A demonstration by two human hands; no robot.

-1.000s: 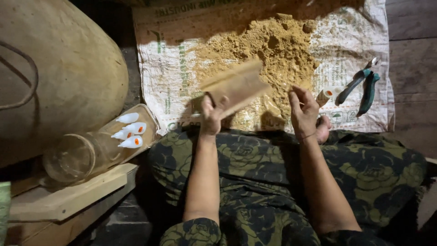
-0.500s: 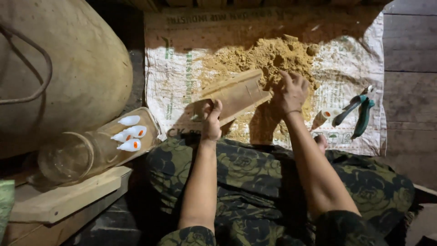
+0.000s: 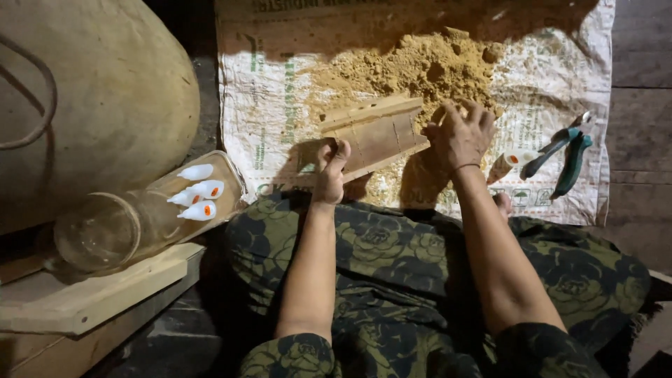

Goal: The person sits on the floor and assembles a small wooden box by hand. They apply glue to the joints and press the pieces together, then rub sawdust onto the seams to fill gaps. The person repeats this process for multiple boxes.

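Here, one wooden mould lies on the sack beside one sand heap; left hand pinches its end, right hand presses spread fingers on its other end; three small bottles lie nearby

Item count, head view.
1 wooden mould, 1 sand pile, 1 woven sack, 1 pair of pliers, 1 clear jar, 3 small white bottles beside it, possibly a 4th near the pliers.

Dark plank floor carries white woven sack; sand pile, pliers on sack
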